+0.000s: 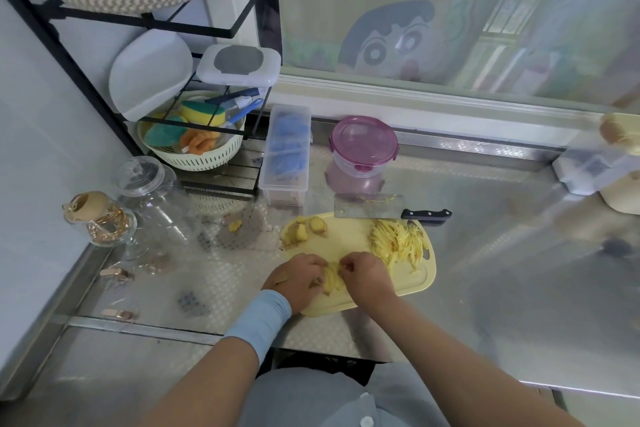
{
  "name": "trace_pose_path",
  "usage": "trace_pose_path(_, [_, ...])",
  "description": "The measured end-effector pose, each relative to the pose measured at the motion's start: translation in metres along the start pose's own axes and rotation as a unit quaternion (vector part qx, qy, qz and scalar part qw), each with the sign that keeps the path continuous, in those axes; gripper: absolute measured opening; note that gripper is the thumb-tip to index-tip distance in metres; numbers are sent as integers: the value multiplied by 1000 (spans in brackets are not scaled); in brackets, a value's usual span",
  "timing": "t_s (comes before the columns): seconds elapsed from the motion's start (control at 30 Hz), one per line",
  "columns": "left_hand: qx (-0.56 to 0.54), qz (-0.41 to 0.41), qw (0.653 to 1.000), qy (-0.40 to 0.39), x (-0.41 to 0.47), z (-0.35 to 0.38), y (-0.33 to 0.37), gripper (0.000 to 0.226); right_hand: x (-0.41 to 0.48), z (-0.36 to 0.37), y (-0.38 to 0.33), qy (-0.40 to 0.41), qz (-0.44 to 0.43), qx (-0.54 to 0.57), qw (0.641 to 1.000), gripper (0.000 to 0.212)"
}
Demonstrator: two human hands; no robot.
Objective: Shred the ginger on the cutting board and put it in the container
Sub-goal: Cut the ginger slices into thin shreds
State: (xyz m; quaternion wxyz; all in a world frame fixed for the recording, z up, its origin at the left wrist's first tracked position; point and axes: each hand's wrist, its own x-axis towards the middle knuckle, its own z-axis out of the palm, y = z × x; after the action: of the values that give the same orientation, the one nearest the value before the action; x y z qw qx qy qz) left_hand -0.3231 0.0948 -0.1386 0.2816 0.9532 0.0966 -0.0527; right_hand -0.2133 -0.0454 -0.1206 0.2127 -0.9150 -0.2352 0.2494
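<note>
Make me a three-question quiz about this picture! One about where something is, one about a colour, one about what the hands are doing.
1. Where is the shredded ginger? A) on the cutting board B) on the floor C) in a sink
2. What colour is the container lid? A) green B) purple C) black
3. What do the left hand and right hand hold? A) a spoon B) nothing C) ginger slices
Answers: 1 A, piled on the board's right side. 2 B, it's purple. 3 C, both grip yellow slices.
</note>
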Motion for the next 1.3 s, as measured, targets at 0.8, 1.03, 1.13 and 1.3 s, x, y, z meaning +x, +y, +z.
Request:
trace_pose_path(0.8, [17, -45, 998, -36, 6, -7, 10, 52, 7, -5, -8, -43, 51, 26, 997, 25])
trace_pose_path(1.03, [-4, -88, 996, 13, -3, 4, 27, 47, 5, -6, 0, -55, 19, 37, 998, 34])
trace_pose_path(1.13, [-6, -107, 993, 48, -7, 12, 30, 41, 5, -11, 3, -91, -13, 23, 996, 46])
trace_pose_path(1.3, [-38, -128, 989, 60, -9, 16, 32, 44, 3, -16, 4, -122, -43, -26, 991, 52])
